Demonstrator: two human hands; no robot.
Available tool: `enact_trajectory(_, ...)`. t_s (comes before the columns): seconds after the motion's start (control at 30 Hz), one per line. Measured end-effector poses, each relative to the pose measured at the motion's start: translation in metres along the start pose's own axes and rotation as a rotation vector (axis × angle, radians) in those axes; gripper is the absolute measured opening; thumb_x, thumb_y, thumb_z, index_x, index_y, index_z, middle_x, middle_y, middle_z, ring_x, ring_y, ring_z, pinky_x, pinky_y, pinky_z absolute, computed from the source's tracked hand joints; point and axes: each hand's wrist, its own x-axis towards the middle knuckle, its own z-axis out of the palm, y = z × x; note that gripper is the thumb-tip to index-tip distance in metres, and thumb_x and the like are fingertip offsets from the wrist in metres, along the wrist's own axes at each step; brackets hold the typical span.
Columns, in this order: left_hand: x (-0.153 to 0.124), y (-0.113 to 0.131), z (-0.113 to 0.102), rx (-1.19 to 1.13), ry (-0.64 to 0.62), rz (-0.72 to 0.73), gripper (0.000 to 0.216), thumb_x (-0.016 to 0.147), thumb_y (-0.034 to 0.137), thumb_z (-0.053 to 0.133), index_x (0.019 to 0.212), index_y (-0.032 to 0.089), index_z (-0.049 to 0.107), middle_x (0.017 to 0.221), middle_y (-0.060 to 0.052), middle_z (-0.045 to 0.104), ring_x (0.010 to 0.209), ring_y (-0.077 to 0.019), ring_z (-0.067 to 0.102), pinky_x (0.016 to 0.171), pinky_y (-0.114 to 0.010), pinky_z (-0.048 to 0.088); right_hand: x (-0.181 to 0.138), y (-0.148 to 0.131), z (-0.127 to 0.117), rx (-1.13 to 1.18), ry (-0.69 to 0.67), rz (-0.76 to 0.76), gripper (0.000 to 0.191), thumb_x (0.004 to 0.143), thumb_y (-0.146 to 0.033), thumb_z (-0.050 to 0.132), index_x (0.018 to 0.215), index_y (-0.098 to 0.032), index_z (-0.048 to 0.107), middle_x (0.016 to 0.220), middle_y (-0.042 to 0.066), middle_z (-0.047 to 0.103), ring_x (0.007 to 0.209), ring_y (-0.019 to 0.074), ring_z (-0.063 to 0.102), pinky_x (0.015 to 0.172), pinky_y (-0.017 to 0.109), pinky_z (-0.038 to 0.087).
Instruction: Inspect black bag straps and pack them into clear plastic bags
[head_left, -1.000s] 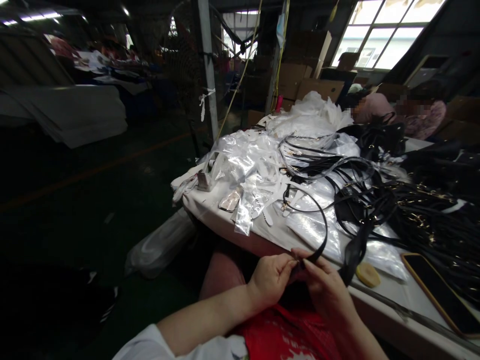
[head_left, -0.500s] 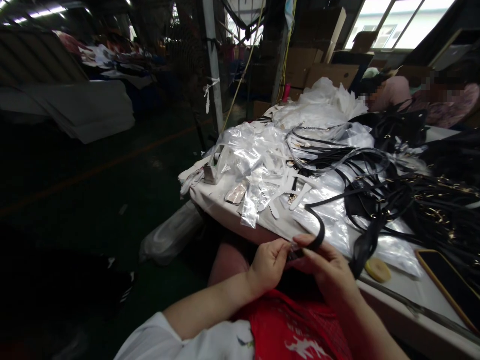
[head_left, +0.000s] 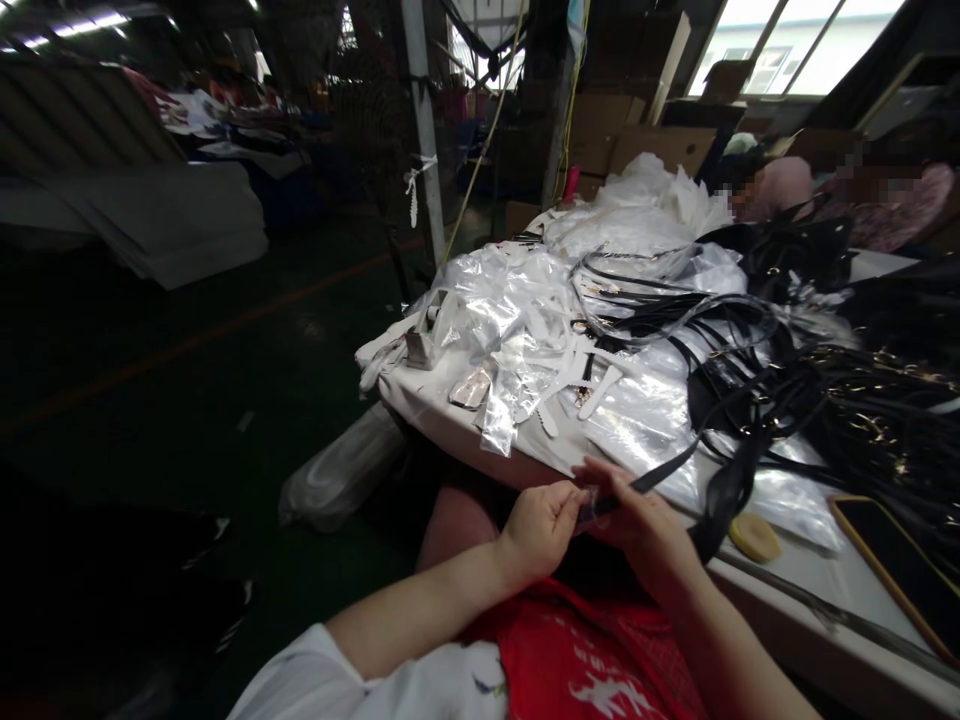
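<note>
Above my lap, in front of the table edge, both hands meet at one end of a black strap (head_left: 666,468). My left hand (head_left: 541,528) is closed in a pinch on a small piece of clear plastic (head_left: 589,500) around that end; whether it is a bag or a film I cannot tell. Around the strap a little further along is my right hand (head_left: 646,522), its upper fingers fairly straight and the thumb side against the strap. From there the strap runs up and right toward a tangle of black straps with gold-coloured metal fittings (head_left: 862,420).
Clear plastic bags (head_left: 495,300) and white toothed strips (head_left: 600,392) cover the table's left part. A metal tape dispenser (head_left: 424,340) stands at the corner. Toward the right lie a yellow tape roll (head_left: 755,537) and a phone (head_left: 900,570). A person in pink (head_left: 784,190) sits across the table.
The strap's loose bend by my right hand has straightened into a line toward the pile. My right fingers have stretched out somewhat. My left hand stays nearly in place.
</note>
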Motion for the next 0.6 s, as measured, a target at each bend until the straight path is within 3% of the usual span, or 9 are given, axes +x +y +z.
enact_trajectory(0.1, -0.002, -0.003, 0.001, 0.032, -0.040, -0.038, 0.044, 0.101, 0.039, 0.033, 0.070, 0.017, 0.056, 0.062, 0.000, 0.058, 0.056, -0.0109, 0.052, 0.055, -0.021, 0.034, 0.016, -0.021, -0.022, 0.139, 0.233, -0.195, 0.037, 0.080, -0.052, 0.069, 0.101, -0.023, 0.076, 0.096, 0.006, 0.077, 0.092, 0.0217, 0.070, 0.089, 0.035, 0.053)
enact_trajectory(0.17, -0.002, -0.002, 0.003, 0.003, -0.070, -0.074, 0.045, 0.102, 0.039, 0.031, 0.073, 0.017, 0.058, 0.059, 0.001, 0.057, 0.054, -0.0104, 0.051, 0.055, -0.021, 0.035, 0.017, -0.028, -0.025, 0.047, 0.288, -0.282, 0.039, 0.084, -0.056, 0.064, 0.105, -0.026, 0.075, 0.098, 0.005, 0.077, 0.098, 0.0212, 0.069, 0.097, 0.035, 0.049)
enact_trajectory(0.3, 0.001, 0.001, 0.010, -0.023, -0.045, -0.074, 0.045, 0.102, 0.039, 0.028, 0.072, 0.018, 0.055, 0.056, 0.001, 0.055, 0.051, -0.0106, 0.050, 0.055, -0.021, 0.035, -0.002, -0.010, 0.001, -0.216, 0.093, -0.163, 0.045, 0.081, -0.057, 0.066, 0.115, -0.029, 0.073, 0.112, 0.007, 0.075, 0.106, 0.0289, 0.066, 0.097, 0.044, 0.048)
enact_trajectory(0.4, 0.002, -0.005, 0.012, 0.040, 0.019, -0.027, 0.042, 0.100, 0.036, 0.031, 0.065, 0.019, 0.048, 0.058, 0.000, 0.054, 0.053, -0.0117, 0.049, 0.055, -0.023, 0.033, -0.004, 0.007, 0.008, -0.183, -0.086, -0.031, 0.045, 0.080, -0.055, 0.069, 0.116, -0.027, 0.073, 0.116, 0.009, 0.073, 0.109, 0.0301, 0.065, 0.101, 0.047, 0.046)
enact_trajectory(0.47, 0.001, -0.011, 0.011, 0.084, 0.012, -0.024, 0.042, 0.100, 0.036, 0.032, 0.064, 0.019, 0.046, 0.058, 0.000, 0.053, 0.054, -0.0120, 0.048, 0.054, -0.024, 0.031, 0.008, 0.006, -0.007, -0.041, 0.017, -0.027, 0.046, 0.079, -0.057, 0.069, 0.110, -0.023, 0.075, 0.109, 0.011, 0.075, 0.104, 0.0297, 0.067, 0.099, 0.047, 0.047)
enact_trajectory(0.53, -0.001, -0.015, 0.008, 0.108, -0.004, -0.045, 0.043, 0.100, 0.037, 0.032, 0.063, 0.020, 0.045, 0.057, 0.000, 0.051, 0.053, -0.0120, 0.048, 0.053, -0.024, 0.030, 0.025, -0.004, -0.030, 0.071, 0.202, -0.098, 0.046, 0.077, -0.061, 0.068, 0.101, -0.022, 0.077, 0.102, 0.010, 0.077, 0.100, 0.0282, 0.068, 0.098, 0.045, 0.048)
enact_trajectory(0.6, -0.001, -0.015, 0.007, 0.095, -0.009, -0.084, 0.045, 0.101, 0.038, 0.030, 0.063, 0.020, 0.045, 0.054, 0.001, 0.050, 0.051, -0.0119, 0.048, 0.053, -0.023, 0.031, 0.035, -0.012, -0.044, 0.093, 0.298, -0.172, 0.047, 0.076, -0.065, 0.066, 0.097, -0.024, 0.077, 0.100, 0.007, 0.077, 0.101, 0.0258, 0.068, 0.101, 0.042, 0.046)
